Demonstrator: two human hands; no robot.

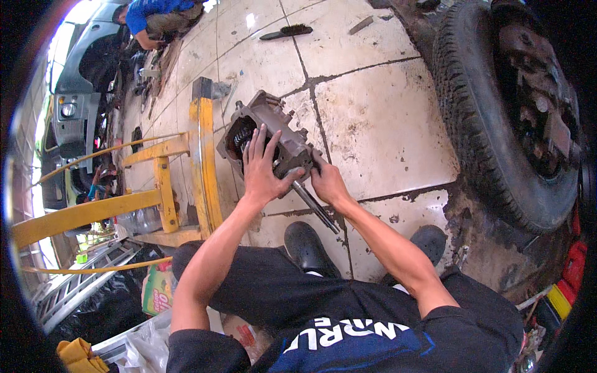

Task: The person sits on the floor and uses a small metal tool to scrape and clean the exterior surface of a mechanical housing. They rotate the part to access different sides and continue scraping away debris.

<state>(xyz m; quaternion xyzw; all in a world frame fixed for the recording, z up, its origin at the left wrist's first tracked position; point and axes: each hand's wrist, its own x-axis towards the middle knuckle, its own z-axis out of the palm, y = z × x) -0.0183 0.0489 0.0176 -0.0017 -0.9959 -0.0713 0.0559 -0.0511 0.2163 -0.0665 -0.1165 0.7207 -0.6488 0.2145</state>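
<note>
A grey metal gearbox [277, 112] lies on the tiled floor in front of me, its open side toward the left and gears [242, 138] showing inside. A splined steel shaft [316, 206] sticks out of its near end toward my feet. Spread across the opening are the fingers of my left hand [264, 165], while its thumb rests by the base of the shaft. My right hand [326, 180] grips the near right corner of the casing, fingers curled around the edge and partly hidden.
A yellow metal frame [202, 161] stands close on the left. At right lies a large tyred wheel [457, 105]. A dark brush [286, 32] is on the floor beyond the gearbox. My shoes [309, 248] flank the near tiles. Another person in blue [152, 9] crouches far left, near a vehicle [74, 118].
</note>
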